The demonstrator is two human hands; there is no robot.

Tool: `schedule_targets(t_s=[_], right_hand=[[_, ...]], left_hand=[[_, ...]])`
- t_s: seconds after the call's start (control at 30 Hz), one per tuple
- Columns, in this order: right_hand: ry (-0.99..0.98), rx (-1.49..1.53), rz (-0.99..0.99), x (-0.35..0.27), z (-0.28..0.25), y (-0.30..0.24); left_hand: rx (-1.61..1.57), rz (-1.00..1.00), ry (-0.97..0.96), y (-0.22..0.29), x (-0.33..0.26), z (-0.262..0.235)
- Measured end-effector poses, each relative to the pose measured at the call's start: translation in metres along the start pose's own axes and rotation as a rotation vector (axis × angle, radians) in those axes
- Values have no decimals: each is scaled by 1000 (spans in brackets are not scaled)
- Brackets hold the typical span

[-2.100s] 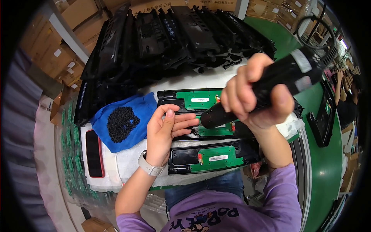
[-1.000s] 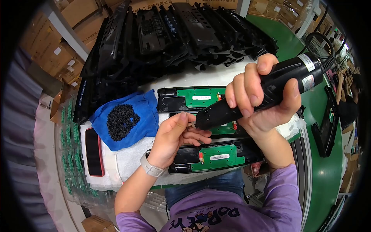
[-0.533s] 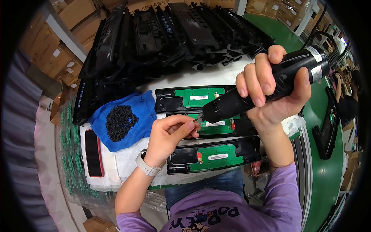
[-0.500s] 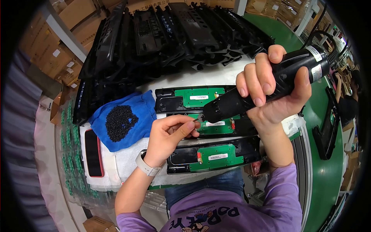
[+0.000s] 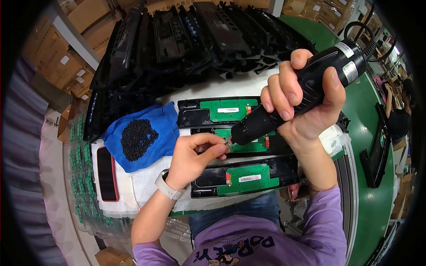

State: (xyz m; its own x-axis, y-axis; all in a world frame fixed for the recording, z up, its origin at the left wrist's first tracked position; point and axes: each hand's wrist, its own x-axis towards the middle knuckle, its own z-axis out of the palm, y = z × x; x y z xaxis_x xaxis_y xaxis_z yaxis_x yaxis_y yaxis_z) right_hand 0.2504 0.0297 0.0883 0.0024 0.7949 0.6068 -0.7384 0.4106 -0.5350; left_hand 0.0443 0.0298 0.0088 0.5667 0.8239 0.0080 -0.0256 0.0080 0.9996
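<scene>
The right hand (image 5: 301,99) has its grip clamped around a black cylindrical electric screwdriver (image 5: 297,95), tip at the middle green circuit board (image 5: 246,144). The left hand (image 5: 193,157) pinches together beside the tip. A blue cloth (image 5: 142,135) cradles small black screws (image 5: 137,138).

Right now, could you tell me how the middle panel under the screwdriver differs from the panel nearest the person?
The middle panel is partly hidden by the electric screwdriver in the right hand, with the left hand pinching at its tip; the nearest panel lies untouched and fully visible. Both are black with green circuit boards.
</scene>
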Motion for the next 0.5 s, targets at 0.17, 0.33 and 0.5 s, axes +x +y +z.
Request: schedule_targets(t_s=[0.17, 0.33, 0.5], right_hand=[[111, 94, 116, 2, 0, 1], [-69, -358, 309, -5, 6, 8], [-74, -385, 325, -8, 7, 18]], left_hand=[[52, 123, -47, 7, 3, 0], [970, 478, 3, 13, 6, 2], [1067, 320, -78, 6, 2, 1]])
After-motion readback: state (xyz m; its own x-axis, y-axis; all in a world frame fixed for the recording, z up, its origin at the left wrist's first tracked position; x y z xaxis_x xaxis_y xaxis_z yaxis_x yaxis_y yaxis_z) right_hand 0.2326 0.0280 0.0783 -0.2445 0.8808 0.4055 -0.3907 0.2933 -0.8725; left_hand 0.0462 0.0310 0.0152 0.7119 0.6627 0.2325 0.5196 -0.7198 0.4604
